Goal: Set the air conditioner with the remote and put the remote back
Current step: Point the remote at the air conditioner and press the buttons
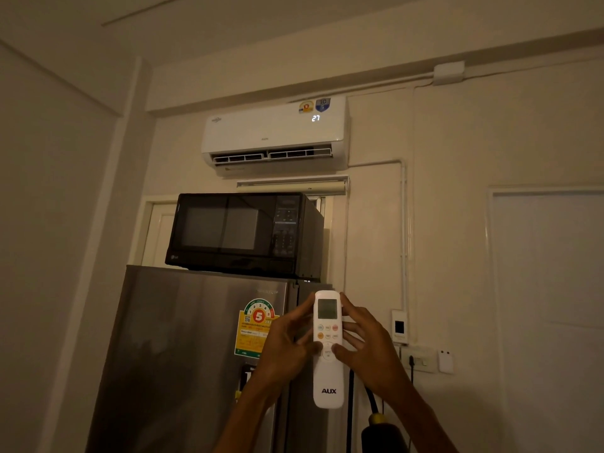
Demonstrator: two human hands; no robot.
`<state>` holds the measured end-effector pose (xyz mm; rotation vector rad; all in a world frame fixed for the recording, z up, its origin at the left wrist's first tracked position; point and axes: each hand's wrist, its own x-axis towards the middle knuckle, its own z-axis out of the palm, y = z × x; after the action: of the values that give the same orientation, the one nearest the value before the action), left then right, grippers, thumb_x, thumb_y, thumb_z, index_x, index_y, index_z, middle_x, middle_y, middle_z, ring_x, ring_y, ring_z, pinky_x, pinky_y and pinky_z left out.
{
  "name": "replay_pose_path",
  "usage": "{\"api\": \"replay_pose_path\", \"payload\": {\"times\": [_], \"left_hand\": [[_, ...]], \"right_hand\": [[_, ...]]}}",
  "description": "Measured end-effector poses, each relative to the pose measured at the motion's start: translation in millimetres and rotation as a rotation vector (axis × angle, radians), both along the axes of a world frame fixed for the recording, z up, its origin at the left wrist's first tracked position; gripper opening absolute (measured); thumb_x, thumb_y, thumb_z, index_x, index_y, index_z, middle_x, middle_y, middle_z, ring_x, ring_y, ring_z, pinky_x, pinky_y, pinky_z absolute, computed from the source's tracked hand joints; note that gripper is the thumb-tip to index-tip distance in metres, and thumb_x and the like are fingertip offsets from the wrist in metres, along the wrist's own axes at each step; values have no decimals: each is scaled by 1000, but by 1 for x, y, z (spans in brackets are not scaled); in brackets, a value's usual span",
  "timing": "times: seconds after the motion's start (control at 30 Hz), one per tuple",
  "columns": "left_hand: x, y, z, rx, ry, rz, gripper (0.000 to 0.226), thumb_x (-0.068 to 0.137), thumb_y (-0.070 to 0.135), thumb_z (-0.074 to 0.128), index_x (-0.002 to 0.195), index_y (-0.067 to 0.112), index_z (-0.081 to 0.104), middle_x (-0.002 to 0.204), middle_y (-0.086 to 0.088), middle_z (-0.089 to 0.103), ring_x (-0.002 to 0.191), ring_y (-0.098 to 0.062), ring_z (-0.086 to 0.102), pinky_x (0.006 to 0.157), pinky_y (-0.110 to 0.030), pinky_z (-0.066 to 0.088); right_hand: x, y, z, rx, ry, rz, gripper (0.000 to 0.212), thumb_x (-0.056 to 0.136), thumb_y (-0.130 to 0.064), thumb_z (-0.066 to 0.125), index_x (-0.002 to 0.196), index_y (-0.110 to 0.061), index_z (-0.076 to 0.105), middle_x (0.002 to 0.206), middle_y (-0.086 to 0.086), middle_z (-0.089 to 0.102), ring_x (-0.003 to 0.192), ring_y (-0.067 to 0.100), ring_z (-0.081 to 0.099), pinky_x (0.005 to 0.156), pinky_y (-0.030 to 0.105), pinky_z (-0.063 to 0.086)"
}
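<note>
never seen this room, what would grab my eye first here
The white remote, held upright in both hands at lower centre, stands out most. Above it, high on the wall, the air conditioner glows 27. Between them a black microwave sits on a steel fridge.

2 bare forearms rise from the bottom edge, no sleeves, watch or bands on either; left hand (287,341) and right hand (366,344) ungloved, fingers (351,326) without rings
</note>
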<state>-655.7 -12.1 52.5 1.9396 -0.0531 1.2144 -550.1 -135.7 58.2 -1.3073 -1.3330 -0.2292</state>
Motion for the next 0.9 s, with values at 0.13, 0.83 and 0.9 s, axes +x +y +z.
{"api": "replay_pose_path", "payload": {"times": [0.13,0.83,0.9], "left_hand": [[8,3,1,-3,8,1,69,74,-4,70,126,32,43,118,14,59,101,5,61,76,-16,56],[80,13,6,-11,26,-6,71,77,-4,67,123,44,42,128,4,58,117,-14,57,89,-34,57],[90,12,6,-19,31,-2,71,77,-3,67,127,40,42,129,2,58,119,-15,56,93,-42,55]], "right_hand": [[10,2,2,-16,4,7,74,71,-1,74,114,-49,37,114,-14,53,104,6,60,84,23,55],[90,13,5,-16,23,46,63,72,-1,73,106,-44,43,113,-8,57,100,2,62,74,14,54],[102,14,4,-17,19,52,65,72,-1,73,109,-45,42,114,-7,57,102,4,61,74,13,54]]}}
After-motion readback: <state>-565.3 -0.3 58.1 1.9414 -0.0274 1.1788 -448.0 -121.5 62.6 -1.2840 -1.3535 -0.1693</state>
